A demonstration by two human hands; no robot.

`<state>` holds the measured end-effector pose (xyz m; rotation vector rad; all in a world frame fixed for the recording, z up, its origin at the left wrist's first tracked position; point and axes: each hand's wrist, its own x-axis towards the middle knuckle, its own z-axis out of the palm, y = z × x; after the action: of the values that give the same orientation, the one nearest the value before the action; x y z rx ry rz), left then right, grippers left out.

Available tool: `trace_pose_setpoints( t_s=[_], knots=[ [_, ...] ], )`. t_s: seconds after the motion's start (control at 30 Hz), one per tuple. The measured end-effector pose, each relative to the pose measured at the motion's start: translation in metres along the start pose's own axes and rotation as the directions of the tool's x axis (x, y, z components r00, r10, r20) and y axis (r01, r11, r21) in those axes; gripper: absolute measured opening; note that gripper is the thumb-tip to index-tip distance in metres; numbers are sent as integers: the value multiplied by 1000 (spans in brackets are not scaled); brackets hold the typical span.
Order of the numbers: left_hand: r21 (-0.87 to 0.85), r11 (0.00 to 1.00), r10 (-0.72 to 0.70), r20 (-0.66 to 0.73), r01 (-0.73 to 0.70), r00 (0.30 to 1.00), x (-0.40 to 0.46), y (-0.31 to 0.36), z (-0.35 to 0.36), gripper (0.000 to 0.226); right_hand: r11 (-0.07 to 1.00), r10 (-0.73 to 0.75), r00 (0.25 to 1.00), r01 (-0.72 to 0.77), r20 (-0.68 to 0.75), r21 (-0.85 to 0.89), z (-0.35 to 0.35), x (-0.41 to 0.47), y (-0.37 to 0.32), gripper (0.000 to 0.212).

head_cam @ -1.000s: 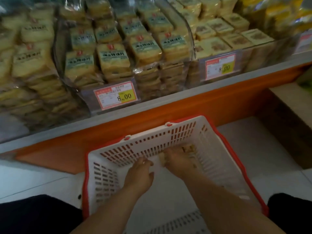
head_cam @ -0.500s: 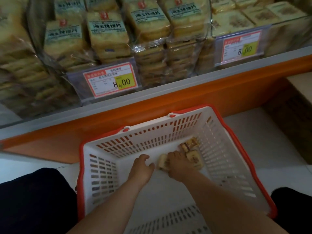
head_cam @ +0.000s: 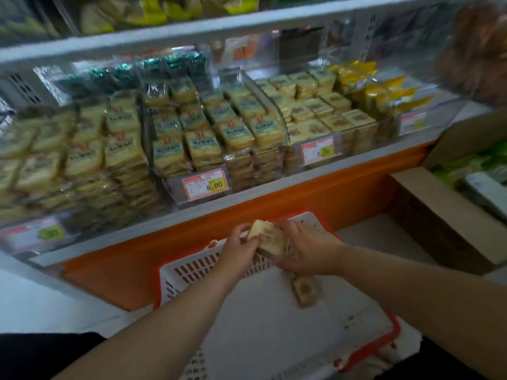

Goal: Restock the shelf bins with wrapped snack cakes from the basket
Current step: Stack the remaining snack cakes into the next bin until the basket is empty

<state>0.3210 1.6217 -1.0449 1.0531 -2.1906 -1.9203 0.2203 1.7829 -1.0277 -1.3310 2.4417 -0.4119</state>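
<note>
Both hands [head_cam: 274, 249] grip crinkly wrapped cakes [head_cam: 267, 238] (pale, blocky)

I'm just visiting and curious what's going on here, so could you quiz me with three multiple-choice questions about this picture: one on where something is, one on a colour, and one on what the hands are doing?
1. Where is the snack cake that the hands hold?
A. raised above the basket
B. lying on the floor
C. inside the cardboard box

2. What colour is the rim of the basket?
A. green
B. red
C. black

3. What are the left hand and the right hand doing?
A. both hang idle
B. only the left holds something
C. both grip the same bundle of cakes

Answers:
1 A, the cake is up between the hands, over the basket's far edge.
2 B, a red band runs round the white basket.
3 C, fingers of both hands curl round the cake from either side, while another wrapped cake lies in the basket below.
</note>
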Motion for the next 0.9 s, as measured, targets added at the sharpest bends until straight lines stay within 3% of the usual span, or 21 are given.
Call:
trace_pose_setpoints(
  t_s=[0.13,0.23,0.37,0.43,0.53,0.63,0.77,0.9],
  knots=[
    [50,979,193,58,-196,980,-10,56,1,23,999,40,995,-40,-90,3,-65,-19,-14,94],
    [30,944,328,33,-329,944,-14,101,2,13,997,69,984,-60,-163,57,-113,-18,-20,83],
    [199,798,570,58,-569,820,-13,157,-6,40,981,71,915,8,-397,194,-163,-15,-17,78],
    [393,665,663,81,-635,744,-8,176,-10,50,971,113,859,11,-499,241,-176,-9,-9,78],
    [762,315,724,194,-566,662,1,189,-16,59,953,227,781,-56,-582,297,-185,9,13,70],
    [856,78,662,338,-510,669,17,188,-19,71,917,358,742,-165,-566,363,-192,34,33,68],
    [864,77,594,362,-498,718,36,189,-18,78,857,500,724,-331,-476,396,-205,78,44,76],
    [849,67,658,358,-525,663,48,193,-17,70,831,546,741,-418,-391,368,-205,120,42,71]
  ],
)
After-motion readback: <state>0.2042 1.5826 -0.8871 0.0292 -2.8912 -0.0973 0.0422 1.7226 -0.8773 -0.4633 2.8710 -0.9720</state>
